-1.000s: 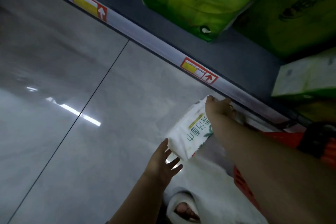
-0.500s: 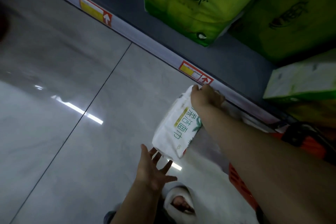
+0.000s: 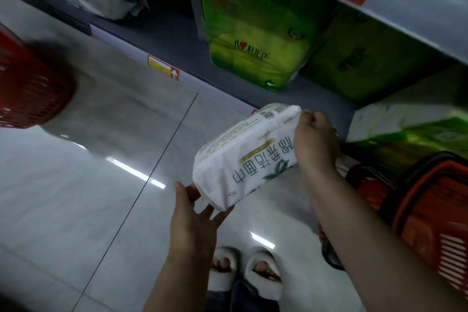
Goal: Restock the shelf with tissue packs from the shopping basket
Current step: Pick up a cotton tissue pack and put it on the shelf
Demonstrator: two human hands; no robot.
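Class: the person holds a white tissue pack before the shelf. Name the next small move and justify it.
Probably close the left hand round the near end of the tissue pack: only the right hand grips it, at the far end, the left is spread open beneath, and it hangs over the floor, short of the shelf.

Bare shelf [image 3: 162,33] left of the green packs [image 3: 255,40] offers room.

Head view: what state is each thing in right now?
Tissue pack: held in the air, not shelved.
Right hand: grips the pack's far end.
Left hand: open, fingers spread under the near end.
Right red basket: at the right edge, contents hidden.
Green packs: on the bottom shelf.
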